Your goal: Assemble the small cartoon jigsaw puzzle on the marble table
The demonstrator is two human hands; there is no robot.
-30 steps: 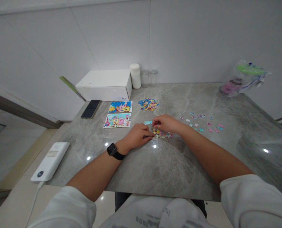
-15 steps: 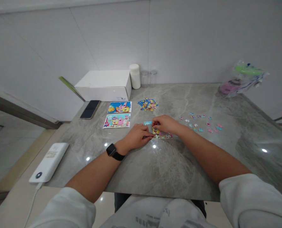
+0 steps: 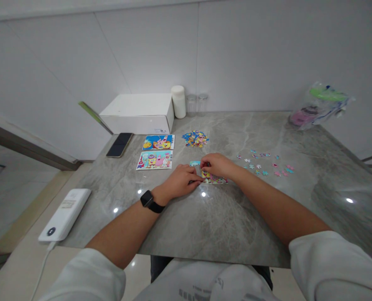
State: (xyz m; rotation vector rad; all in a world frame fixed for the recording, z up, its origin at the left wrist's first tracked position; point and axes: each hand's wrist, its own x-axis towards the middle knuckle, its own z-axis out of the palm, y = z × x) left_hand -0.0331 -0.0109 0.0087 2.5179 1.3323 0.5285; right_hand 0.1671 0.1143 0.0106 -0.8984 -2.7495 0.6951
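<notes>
A partly joined jigsaw puzzle [image 3: 215, 181] with a cartoon print lies flat on the table between my hands. My left hand [image 3: 183, 179] rests at its left side, index finger stretched out and its tip touching the lower left edge. Over the upper left part of the puzzle, my right hand [image 3: 215, 164] is closed in a pinch on a puzzle piece, mostly hidden by the fingers. A light blue joined strip [image 3: 194, 163] shows between the hands. Loose pieces [image 3: 261, 166] in blue, pink and white lie spread out to the right.
Two cartoon picture cards, the upper [image 3: 159, 142] and lower [image 3: 154, 160], lie left of a heap of puzzle pieces [image 3: 195, 139]. Behind stand a white box [image 3: 136, 124], a white bottle [image 3: 179, 102] and two glass jars. A phone [image 3: 119, 145], power bank [image 3: 65, 214] and plastic bag [image 3: 319, 106] sit around.
Both hands stay almost in the same place at the puzzle. The whole view has shifted very slightly; no piece visibly moves.
</notes>
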